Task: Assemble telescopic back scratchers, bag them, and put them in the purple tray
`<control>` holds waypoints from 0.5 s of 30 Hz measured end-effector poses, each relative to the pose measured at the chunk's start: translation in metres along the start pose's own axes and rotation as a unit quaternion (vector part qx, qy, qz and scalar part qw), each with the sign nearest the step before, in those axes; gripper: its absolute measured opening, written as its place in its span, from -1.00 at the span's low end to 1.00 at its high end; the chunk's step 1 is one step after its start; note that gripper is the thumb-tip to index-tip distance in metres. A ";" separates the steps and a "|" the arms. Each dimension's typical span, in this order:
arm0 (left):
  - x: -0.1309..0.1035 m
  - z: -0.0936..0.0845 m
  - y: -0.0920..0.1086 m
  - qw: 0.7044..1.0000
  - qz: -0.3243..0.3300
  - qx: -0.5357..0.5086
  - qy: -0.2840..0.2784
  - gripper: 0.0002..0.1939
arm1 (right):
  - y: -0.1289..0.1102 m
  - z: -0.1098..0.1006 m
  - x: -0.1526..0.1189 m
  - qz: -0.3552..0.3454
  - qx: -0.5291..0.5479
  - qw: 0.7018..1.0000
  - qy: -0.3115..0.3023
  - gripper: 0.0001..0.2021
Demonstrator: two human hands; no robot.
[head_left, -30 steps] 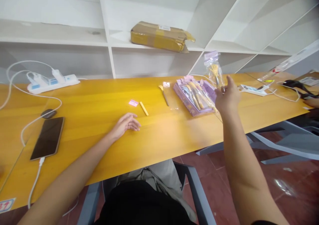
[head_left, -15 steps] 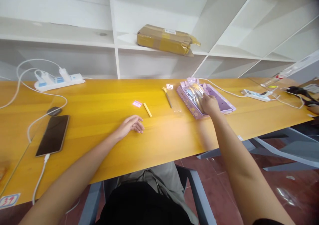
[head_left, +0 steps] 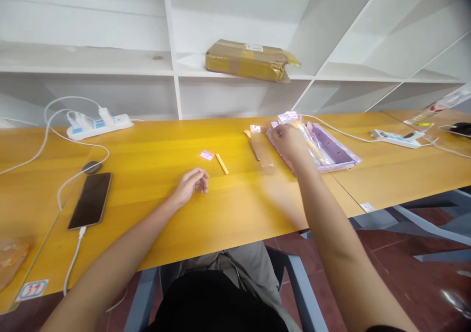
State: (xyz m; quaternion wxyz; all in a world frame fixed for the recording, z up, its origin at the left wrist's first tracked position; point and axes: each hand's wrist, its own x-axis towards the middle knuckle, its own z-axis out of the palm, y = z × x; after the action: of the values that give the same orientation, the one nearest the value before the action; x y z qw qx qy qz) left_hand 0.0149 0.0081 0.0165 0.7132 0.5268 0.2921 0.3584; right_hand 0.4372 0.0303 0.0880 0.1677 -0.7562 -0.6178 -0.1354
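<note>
My right hand [head_left: 289, 143] is over the left edge of a purple tray [head_left: 340, 148], fingers closed and pointing left; what they hold, if anything, is hidden. Clear plastic packets [head_left: 312, 143] lie inside the tray. Left of it, a dark slim tool with a yellow end [head_left: 252, 143] lies beside a clear sleeve [head_left: 265, 155] on the table. My left hand [head_left: 193, 184] rests on the table, fingers loosely curled and apart, holding nothing. Just above it are a yellow stick [head_left: 222, 164] and a small pink label [head_left: 206, 155].
A phone [head_left: 91, 199] on a cable lies at the left, below a white power strip [head_left: 101, 127]. A second power strip [head_left: 397, 139] is at the right. A taped cardboard box [head_left: 250, 60] sits on the shelf behind. A plastic bottle [head_left: 437, 107] is at the far right.
My right hand has moved left from over the packets to the tray's left edge, uncovering more of the tray's inside. My left hand has hardly moved. The view has shifted slightly.
</note>
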 end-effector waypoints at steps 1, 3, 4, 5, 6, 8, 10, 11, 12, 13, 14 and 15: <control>0.000 0.000 0.000 1.000 0.003 0.002 0.008 -0.58 | -0.022 0.003 -0.003 0.011 0.009 1.000 -0.015 -0.61; 0.001 -0.001 0.001 1.000 0.006 0.006 0.022 -0.61 | -0.059 0.012 -0.010 0.047 0.010 0.998 -0.039 -0.63; 0.001 -0.001 0.001 1.000 0.007 0.008 0.028 -0.63 | -0.072 0.019 -0.014 0.064 0.001 0.996 -0.055 -0.62; 0.001 -0.001 0.000 0.999 0.007 0.010 0.031 -0.64 | -0.082 0.027 -0.018 0.078 -0.010 0.994 -0.070 -0.60; 0.001 -0.001 0.000 0.999 0.007 0.011 0.033 -0.65 | -0.089 0.035 -0.021 0.086 -0.022 0.992 -0.085 -0.59; 0.002 0.000 -0.001 0.999 0.004 0.016 0.031 -0.66 | -0.094 0.050 -0.026 0.084 -0.038 0.990 -0.103 -0.59; 0.002 0.000 -0.002 1.000 0.002 0.024 0.020 -0.67 | -0.093 0.063 -0.029 0.072 -0.043 0.991 -0.101 -0.59; 0.002 0.000 -0.003 0.999 0.002 0.030 0.014 -0.66 | -0.091 0.068 -0.029 0.070 -0.045 0.992 -0.097 -0.58; 0.002 0.001 -0.003 0.999 0.003 0.035 0.007 -0.66 | -0.090 0.071 -0.029 0.069 -0.045 0.992 -0.095 -0.58; 0.002 0.001 -0.003 0.999 0.005 0.039 0.001 -0.64 | -0.089 0.073 -0.029 0.070 -0.045 0.992 -0.095 -0.58; 0.001 0.001 -0.003 0.999 0.007 0.042 -0.005 -0.62 | -0.089 0.073 -0.030 0.073 -0.043 0.992 -0.097 -0.58; 0.001 0.001 -0.003 0.999 0.008 0.045 -0.009 -0.60 | -0.090 0.073 -0.031 0.078 -0.039 0.991 -0.102 -0.58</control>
State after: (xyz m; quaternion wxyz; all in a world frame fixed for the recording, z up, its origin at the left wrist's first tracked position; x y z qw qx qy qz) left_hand 0.0171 0.0075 0.0137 0.6885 0.5642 0.2972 0.3454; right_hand 0.3424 0.0495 0.0171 0.0844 -0.8178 -0.5652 -0.0683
